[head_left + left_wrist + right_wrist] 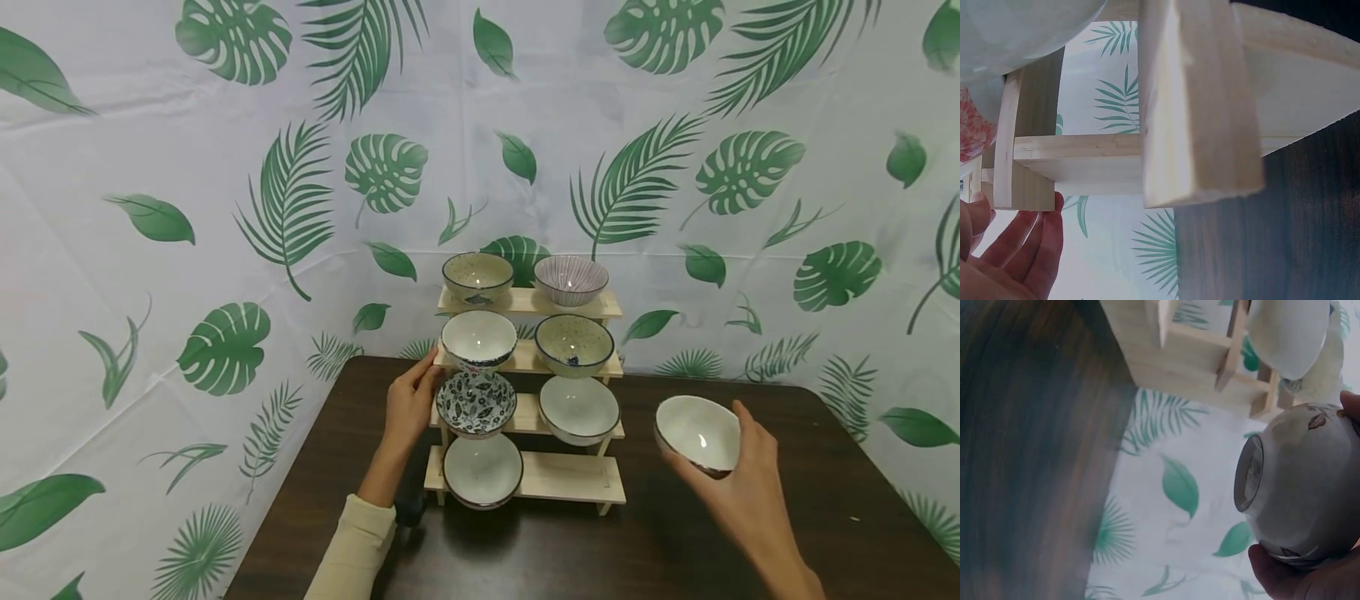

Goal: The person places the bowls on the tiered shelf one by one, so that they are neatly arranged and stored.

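My right hand (753,479) grips a white bowl (697,429) with a dark rim, thumb and fingers on opposite sides, in the air right of the wooden tiered rack (573,477). In the right wrist view, that bowl (1310,481) shows its foot ring and a brown leaf motif. My left hand (408,408) holds the rack's left side near an upper tier. Seen from the left wrist, the fingers (1047,250) bend around the end of a wooden board (1025,187). Close by are a white bowl with a patterned outside (480,337) and a dark floral bowl (477,404).
On the top tier are a speckled green bowl (478,275) and a striped bowl (572,279). Below at right sit another speckled bowl (574,343) and a pale bowl (579,408). A plain white bowl (483,471) occupies the bottom tier's left. Leaf-patterned cloth hangs behind the dark table (570,558).
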### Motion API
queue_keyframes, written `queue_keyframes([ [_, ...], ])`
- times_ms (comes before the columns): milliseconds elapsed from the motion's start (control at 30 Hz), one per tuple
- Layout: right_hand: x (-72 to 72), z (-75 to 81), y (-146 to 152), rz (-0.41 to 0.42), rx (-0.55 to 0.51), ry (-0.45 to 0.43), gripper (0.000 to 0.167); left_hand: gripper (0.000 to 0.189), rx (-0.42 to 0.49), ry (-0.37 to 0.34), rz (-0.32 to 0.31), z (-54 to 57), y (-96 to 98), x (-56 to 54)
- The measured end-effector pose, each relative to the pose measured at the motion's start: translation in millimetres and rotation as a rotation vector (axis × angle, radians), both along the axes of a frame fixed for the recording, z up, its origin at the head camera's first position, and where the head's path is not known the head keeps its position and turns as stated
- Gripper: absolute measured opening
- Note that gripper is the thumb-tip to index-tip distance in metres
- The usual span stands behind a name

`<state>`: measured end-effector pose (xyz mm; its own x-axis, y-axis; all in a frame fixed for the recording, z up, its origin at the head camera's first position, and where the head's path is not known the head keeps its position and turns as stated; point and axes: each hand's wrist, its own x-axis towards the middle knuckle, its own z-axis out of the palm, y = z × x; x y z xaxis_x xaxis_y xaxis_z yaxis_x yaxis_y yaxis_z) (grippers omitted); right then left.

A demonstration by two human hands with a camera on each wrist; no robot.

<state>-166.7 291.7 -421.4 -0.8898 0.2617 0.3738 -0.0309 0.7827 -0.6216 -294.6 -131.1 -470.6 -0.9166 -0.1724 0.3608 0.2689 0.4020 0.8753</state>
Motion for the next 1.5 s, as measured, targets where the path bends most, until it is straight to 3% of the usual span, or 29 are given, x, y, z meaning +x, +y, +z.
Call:
queue_keyframes([
  [1100, 33.8, 17.0, -33, -0.007, -0.031, 0.059, 0.125, 0.037, -0.012, 0.016, 0.018, -1.2, -0.9, -1.7],
  [1500, 45.5, 19.1, -43, -0.023, -0.025, 0.016, 0.128, 0.037, -0.021, 0.020, 0.009, -0.5, -0.8, -1.8],
])
